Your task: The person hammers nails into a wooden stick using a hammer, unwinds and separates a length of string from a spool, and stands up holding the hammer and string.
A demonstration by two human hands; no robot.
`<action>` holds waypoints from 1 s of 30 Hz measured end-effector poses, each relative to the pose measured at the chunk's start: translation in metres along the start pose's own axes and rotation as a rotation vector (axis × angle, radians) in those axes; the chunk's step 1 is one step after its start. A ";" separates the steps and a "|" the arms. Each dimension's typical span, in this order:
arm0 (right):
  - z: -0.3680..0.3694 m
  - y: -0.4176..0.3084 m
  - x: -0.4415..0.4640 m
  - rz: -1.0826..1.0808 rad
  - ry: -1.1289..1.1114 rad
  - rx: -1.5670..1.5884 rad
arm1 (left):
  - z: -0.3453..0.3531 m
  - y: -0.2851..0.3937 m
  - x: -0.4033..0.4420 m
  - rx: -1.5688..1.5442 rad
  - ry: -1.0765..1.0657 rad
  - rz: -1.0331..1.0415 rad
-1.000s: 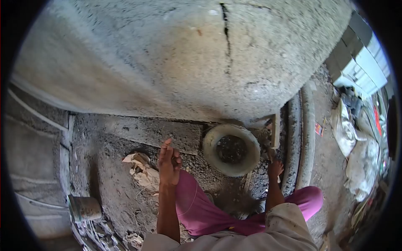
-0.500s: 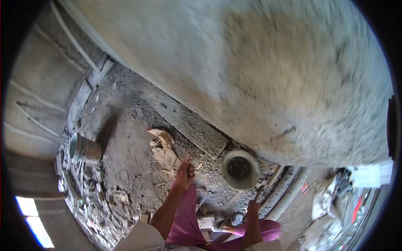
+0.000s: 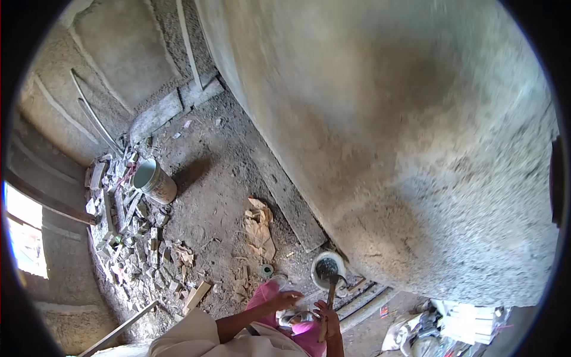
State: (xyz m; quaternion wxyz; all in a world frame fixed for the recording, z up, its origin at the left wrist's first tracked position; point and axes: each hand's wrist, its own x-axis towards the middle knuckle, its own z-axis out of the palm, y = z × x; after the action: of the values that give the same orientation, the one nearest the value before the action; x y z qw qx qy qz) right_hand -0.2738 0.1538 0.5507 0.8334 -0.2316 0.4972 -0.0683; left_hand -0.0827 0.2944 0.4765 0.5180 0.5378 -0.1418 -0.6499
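Note:
My right hand (image 3: pixel 328 316) is wrapped round the wooden handle of a tool (image 3: pixel 332 291). Its dark, broad head lies at the near rim of a pale bucket (image 3: pixel 317 260) with grey wet-looking material inside; the exact kind of tool is hard to make out. To the left, my left hand (image 3: pixel 288 299) is in front of my pink-clad knee, fingers loosely stretched toward the tool and nothing visible in them. Below the hands, my feet are partly hidden by the arms and legs.
A rough plastered wall (image 3: pixel 380 149) rises close on the right, with a plank (image 3: pixel 288 205) along its foot. Crumpled brown paper (image 3: pixel 259 229) lies on the dirt floor. Further left stand a second bucket (image 3: pixel 162 185) and rubble (image 3: pixel 143 238). Sacks (image 3: pixel 410 333) lie at lower right.
The view has swung, so the floor shows more widely. My right hand has brought the tool from beside the bucket to its rim. My left hand has come closer to the right one.

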 end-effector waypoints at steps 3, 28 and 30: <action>0.069 -0.048 -0.047 -0.156 -0.093 -0.103 | 0.047 0.134 -0.045 0.146 -0.118 -0.184; 0.115 -0.125 -0.066 -0.459 -0.657 -0.251 | 0.125 0.257 -0.111 -0.529 0.020 0.474; 0.136 -0.125 -0.078 -0.431 -0.675 -0.273 | 0.130 0.276 -0.122 -0.726 -0.234 0.614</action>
State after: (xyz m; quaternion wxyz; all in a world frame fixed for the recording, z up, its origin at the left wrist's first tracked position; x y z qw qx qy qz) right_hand -0.1808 0.1137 0.7235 0.8779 -0.4477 0.1412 -0.0949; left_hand -0.0626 0.2296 0.7979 0.8204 0.1790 -0.1152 -0.5307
